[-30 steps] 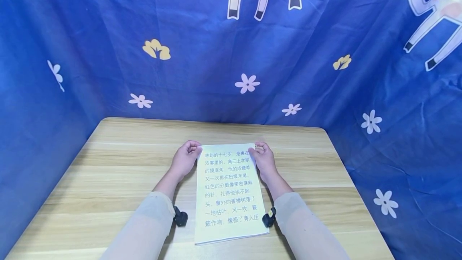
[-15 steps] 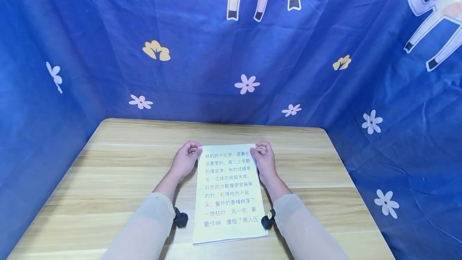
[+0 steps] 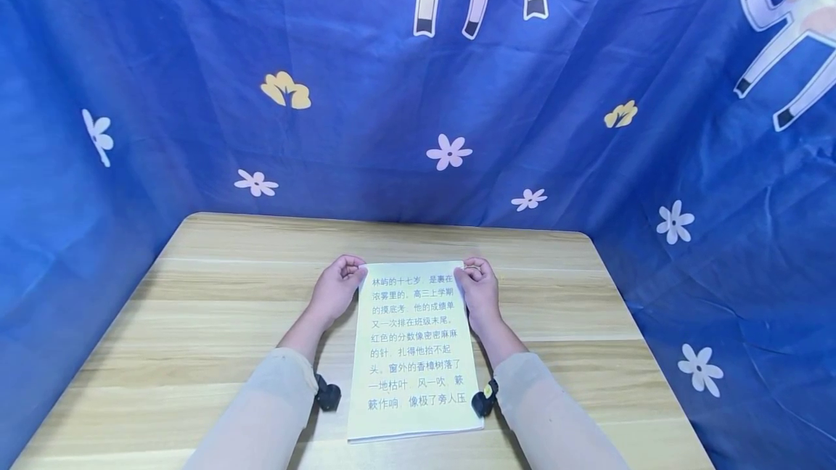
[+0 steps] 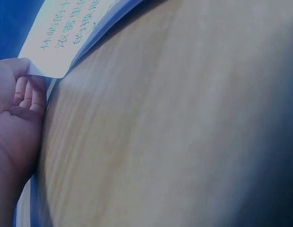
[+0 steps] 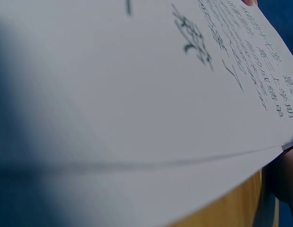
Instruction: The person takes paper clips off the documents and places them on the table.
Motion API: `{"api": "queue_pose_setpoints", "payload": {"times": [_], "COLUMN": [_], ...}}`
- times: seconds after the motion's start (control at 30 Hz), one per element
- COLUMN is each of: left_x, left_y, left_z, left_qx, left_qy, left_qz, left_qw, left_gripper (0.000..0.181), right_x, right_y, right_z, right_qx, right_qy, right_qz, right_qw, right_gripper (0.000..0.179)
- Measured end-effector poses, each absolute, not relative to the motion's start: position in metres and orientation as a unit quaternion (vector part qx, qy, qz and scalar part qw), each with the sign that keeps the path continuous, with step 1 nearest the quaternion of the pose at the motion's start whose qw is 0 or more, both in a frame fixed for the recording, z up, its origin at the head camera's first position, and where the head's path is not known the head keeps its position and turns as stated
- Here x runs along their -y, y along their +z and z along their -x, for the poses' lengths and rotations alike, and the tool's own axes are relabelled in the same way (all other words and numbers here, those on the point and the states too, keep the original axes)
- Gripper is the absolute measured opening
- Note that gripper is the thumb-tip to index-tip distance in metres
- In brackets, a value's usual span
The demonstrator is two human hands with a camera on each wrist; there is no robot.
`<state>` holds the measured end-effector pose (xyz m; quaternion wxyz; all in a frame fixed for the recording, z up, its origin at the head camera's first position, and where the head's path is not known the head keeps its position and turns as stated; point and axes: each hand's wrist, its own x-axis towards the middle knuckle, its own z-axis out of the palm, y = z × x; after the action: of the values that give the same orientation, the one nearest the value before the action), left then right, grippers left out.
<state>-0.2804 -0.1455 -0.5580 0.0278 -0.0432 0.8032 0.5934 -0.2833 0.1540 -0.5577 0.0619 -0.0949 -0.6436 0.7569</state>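
A thin stack of pale paper sheets point(image 3: 411, 350), printed with rows of large Chinese characters, lies on the table between both forearms in the head view. My left hand point(image 3: 335, 290) pinches its far left corner, thumb on top. At the far right corner, my right hand point(image 3: 480, 292) grips the paper the same way. The left wrist view shows the paper's corner point(image 4: 49, 64) between thumb and fingers of the left hand point(image 4: 16, 127). In the right wrist view the printed page point(image 5: 127, 104) fills most of the picture, and only a dark part of the right hand shows at the right edge.
The wood-grain table point(image 3: 215, 296) has rounded far corners. Blue cloth point(image 3: 353, 136) with flowers and animal figures hangs behind it and on both sides. A black wrist device point(image 3: 328, 394) sits on the left wrist, and another point(image 3: 484, 399) overlaps the paper's right edge.
The near end of the paper has shifted slightly left, and the right hand with its corner slightly right. Both hands keep their grip on the far corners.
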Motion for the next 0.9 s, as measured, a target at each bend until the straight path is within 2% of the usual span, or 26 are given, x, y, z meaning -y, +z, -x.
{"api": "queue_pose_setpoints", "payload": {"times": [0.57, 0.9], "left_x": [0.1426, 0.1429], "left_y": [-0.5557, -0.5553], "left_z": [0.2781, 0.2773], "left_qx": [-0.804, -0.807], "left_qy": [0.593, 0.588], "left_qz": [0.043, 0.041], "left_qw": [0.025, 0.027], "left_gripper": [0.022, 0.022], "right_x": [-0.1543, -0.1544], "right_y": [-0.5574, -0.5585], "right_z": [0.2807, 0.2792], "right_qx": [0.633, 0.619], "right_qy": [0.764, 0.776], "right_qz": [0.091, 0.091], "right_qw": [0.083, 0.077], "right_gripper": [0.019, 0.019]}}
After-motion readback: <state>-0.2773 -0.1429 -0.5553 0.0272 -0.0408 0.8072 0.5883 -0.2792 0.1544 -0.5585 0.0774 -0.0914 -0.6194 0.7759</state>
